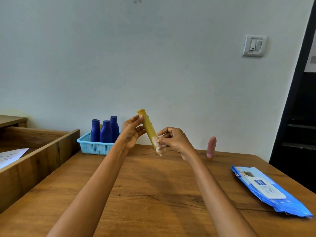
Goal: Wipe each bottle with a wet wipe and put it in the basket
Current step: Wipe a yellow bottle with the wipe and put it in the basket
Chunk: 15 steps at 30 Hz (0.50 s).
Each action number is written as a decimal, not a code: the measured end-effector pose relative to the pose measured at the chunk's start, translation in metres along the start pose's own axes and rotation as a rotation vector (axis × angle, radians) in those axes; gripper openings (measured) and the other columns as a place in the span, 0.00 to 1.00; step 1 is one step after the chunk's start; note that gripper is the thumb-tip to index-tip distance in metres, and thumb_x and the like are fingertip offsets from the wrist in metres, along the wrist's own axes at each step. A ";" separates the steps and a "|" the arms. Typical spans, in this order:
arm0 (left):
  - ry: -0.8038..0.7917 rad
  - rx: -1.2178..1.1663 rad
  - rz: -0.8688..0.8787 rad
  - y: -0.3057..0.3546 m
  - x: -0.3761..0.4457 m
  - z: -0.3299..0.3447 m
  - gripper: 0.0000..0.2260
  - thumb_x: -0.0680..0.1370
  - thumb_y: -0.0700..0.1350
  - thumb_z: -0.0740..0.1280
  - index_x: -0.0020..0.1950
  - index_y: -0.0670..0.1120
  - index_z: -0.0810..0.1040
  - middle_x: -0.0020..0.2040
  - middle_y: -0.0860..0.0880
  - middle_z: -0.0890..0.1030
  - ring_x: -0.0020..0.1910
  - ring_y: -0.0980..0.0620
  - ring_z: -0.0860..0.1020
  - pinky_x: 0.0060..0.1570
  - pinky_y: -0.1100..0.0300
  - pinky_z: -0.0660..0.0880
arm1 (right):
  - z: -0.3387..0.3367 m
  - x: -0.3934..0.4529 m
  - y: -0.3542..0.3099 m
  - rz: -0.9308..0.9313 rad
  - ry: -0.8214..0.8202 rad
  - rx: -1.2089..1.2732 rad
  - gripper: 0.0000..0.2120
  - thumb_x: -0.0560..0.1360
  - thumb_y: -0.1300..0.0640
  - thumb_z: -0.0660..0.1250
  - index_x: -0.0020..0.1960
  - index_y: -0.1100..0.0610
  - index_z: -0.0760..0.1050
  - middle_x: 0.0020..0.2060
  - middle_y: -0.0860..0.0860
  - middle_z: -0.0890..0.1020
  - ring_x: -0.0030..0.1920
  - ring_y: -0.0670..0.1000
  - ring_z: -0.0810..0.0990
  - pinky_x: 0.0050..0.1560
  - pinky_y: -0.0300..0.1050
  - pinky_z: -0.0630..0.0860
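My left hand holds a slim yellow bottle by its upper part, tilted with the cap up and to the left, above the wooden table. My right hand pinches a crumpled white wet wipe against the bottle's lower end. Behind my left hand, a light blue basket stands at the back of the table with three dark blue bottles upright in it. A pink bottle stands upright by the wall to the right.
A blue pack of wet wipes lies near the table's right edge. A wooden ledge with a sheet of paper runs along the left. A wall switch sits high on the wall, and a dark doorway is at the right.
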<state>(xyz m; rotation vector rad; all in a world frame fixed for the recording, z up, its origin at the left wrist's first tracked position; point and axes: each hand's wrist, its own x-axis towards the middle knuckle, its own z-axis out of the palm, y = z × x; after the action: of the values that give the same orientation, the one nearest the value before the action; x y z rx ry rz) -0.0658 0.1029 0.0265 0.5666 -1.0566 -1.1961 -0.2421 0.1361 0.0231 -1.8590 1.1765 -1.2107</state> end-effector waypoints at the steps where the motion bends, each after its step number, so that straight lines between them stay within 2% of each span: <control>1: -0.001 0.000 -0.001 -0.001 0.000 0.000 0.20 0.78 0.43 0.63 0.67 0.36 0.69 0.55 0.42 0.79 0.54 0.41 0.78 0.52 0.51 0.78 | -0.001 0.000 0.003 0.020 0.004 0.000 0.08 0.70 0.64 0.70 0.46 0.52 0.79 0.38 0.50 0.81 0.41 0.48 0.81 0.42 0.42 0.80; 5: -0.059 0.001 -0.032 -0.003 -0.002 0.004 0.18 0.78 0.42 0.62 0.65 0.37 0.70 0.54 0.43 0.80 0.51 0.43 0.80 0.51 0.51 0.79 | 0.001 0.001 0.013 0.054 0.115 0.012 0.08 0.72 0.65 0.68 0.44 0.53 0.78 0.38 0.50 0.81 0.38 0.47 0.81 0.38 0.38 0.79; 9: -0.184 0.064 -0.091 -0.008 -0.007 0.012 0.12 0.78 0.42 0.61 0.59 0.39 0.74 0.53 0.44 0.81 0.47 0.45 0.81 0.50 0.51 0.79 | 0.007 0.003 0.010 -0.054 0.304 0.058 0.08 0.74 0.65 0.66 0.44 0.52 0.78 0.39 0.48 0.82 0.37 0.42 0.80 0.33 0.33 0.75; 13: -0.217 0.122 -0.125 -0.013 -0.010 0.018 0.14 0.79 0.42 0.61 0.62 0.38 0.72 0.52 0.42 0.79 0.50 0.43 0.79 0.53 0.51 0.77 | 0.012 0.006 0.000 -0.168 0.534 0.330 0.04 0.75 0.62 0.68 0.47 0.55 0.80 0.44 0.49 0.83 0.47 0.45 0.81 0.47 0.39 0.79; 15: -0.251 0.133 -0.151 -0.013 -0.012 0.020 0.16 0.77 0.43 0.62 0.63 0.38 0.72 0.54 0.40 0.79 0.53 0.41 0.79 0.54 0.50 0.77 | 0.012 0.007 -0.002 -0.171 0.603 0.432 0.06 0.75 0.62 0.67 0.50 0.57 0.81 0.47 0.50 0.83 0.51 0.46 0.81 0.51 0.38 0.78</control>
<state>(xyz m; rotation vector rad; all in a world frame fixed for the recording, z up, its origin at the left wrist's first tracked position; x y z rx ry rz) -0.0893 0.1131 0.0198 0.6189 -1.3324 -1.3619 -0.2291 0.1306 0.0228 -1.3242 0.9432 -2.0312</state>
